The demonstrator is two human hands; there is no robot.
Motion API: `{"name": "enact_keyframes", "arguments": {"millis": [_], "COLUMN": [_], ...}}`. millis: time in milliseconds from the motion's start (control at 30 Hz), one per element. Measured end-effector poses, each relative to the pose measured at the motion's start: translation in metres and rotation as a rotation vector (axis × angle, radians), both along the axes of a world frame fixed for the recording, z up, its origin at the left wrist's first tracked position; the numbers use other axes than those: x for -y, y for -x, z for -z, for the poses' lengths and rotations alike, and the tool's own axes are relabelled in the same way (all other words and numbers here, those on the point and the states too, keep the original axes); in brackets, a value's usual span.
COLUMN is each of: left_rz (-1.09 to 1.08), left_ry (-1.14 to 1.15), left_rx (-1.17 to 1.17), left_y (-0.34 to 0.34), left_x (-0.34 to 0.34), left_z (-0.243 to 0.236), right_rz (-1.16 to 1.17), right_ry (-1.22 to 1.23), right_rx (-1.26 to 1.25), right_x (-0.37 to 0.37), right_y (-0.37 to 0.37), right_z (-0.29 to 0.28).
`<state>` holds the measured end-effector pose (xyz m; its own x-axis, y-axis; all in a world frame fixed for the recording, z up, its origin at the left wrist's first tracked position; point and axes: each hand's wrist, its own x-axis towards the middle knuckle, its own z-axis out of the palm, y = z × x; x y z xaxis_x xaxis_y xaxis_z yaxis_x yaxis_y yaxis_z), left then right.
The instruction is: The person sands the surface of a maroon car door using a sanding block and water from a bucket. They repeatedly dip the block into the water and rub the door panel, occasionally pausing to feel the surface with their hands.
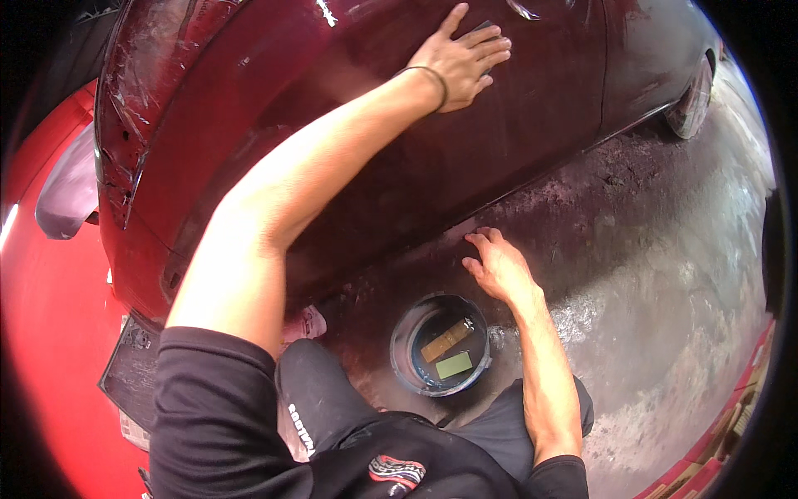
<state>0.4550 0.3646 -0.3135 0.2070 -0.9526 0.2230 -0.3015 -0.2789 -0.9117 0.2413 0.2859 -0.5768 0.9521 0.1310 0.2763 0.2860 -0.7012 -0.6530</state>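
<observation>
My left hand (461, 65) reaches up and lies against the dark red car panel (507, 125), fingers stretched out. A dark piece that looks like sandpaper (482, 27) shows at the fingertips, pressed between hand and panel; most of it is hidden. Lower down, my right hand (501, 270) hangs over the floor beside the car's lower edge, its fingers loosely bent and apart with nothing in them. Just below it stands a round dark bucket (397, 353). Inside the bucket are a tan block (446, 339) and a green block (454, 365).
A pinkish crumpled item (306, 324) lies by my left knee. Wet, stained concrete floor (648, 291) spreads to the right, below the car's wheel (692, 104). A bright red surface (50, 349) fills the far left, near a dark flat panel (133, 370). Boxes (740, 412) line the lower right.
</observation>
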Motion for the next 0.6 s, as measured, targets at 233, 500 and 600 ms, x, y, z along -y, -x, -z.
{"name": "enact_keyframes", "arguments": {"millis": [233, 500, 600], "left_rz": [-0.26, -0.113, -0.038], "left_ry": [-0.144, -0.224, -0.135], "left_rx": [-0.357, -0.157, 0.045], "left_y": [0.093, 0.043, 0.001], "left_x": [-0.172, -0.081, 0.034], "left_z": [0.005, 0.011, 0.033], "right_rz": [-0.028, 0.025, 0.002], "right_ry": [0.009, 0.031, -0.031], "right_rx": [-0.075, 0.012, -0.003], "right_x": [0.015, 0.023, 0.006], "right_y": [-0.001, 0.001, 0.002], "right_z": [0.004, 0.008, 0.005]}}
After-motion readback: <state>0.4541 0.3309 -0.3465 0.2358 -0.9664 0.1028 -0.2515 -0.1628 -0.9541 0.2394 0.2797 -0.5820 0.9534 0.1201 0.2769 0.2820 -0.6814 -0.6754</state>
